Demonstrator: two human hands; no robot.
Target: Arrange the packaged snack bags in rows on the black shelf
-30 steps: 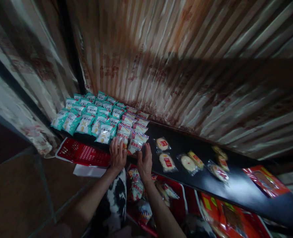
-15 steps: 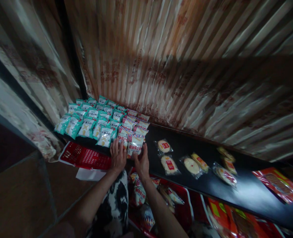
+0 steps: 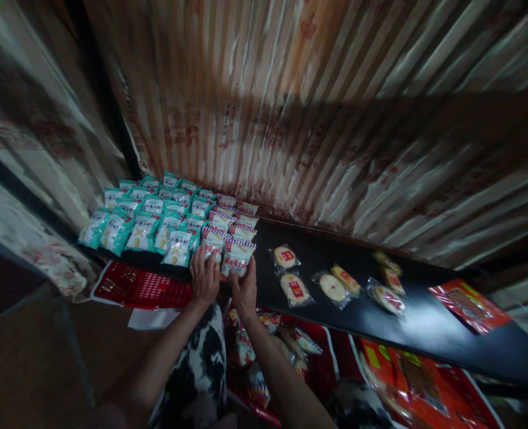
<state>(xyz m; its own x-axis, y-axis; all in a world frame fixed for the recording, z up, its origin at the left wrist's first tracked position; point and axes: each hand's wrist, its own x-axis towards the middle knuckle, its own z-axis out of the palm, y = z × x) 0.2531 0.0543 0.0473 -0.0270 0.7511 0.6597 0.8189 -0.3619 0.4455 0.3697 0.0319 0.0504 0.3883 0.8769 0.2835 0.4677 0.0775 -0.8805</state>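
Note:
Red-and-white snack bags (image 3: 239, 256) with striped top edges stand in two columns on the black shelf (image 3: 264, 286). My right hand (image 3: 245, 287) has its thumb and fingers around the lower right corner of the front right bag. Against the front of the neighbouring bag (image 3: 213, 241) rests my left hand (image 3: 205, 275), its fingers spread and pointing up, grasping nothing. Just left of it, teal-and-white bags (image 3: 179, 246) are packed in several rows.
Round wrapped cakes (image 3: 295, 289), a yellow packet (image 3: 346, 280) and a red flat pack (image 3: 469, 304) lie along the shelf. Below are red baskets (image 3: 331, 357) with snacks. A pleated curtain (image 3: 291, 119) hangs behind.
The whole view has shifted, so the shelf and bags appear further left. Both hands remain at the front red-and-white bags, with little change in their grip.

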